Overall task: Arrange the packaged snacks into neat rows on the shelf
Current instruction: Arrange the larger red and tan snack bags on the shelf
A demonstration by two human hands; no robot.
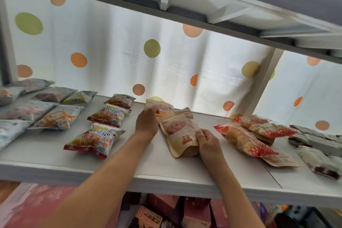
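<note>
Kraft-brown snack pouches sit at the centre of the frame on a white shelf; the left hand rests on the rear pouch with its fingers curled over the pack's lower edge, while the right hand pinches the right side of the front pouch, which lies flat and angled toward the lower centre; three red-and-yellow snack bags form a column just left of the hands; grey and pale packets fill the left edge of the frame; red spotted cracker bags lie overlapped at the right, with dark-ended packets beyond; a white curtain with coloured dots hangs behind.
</note>
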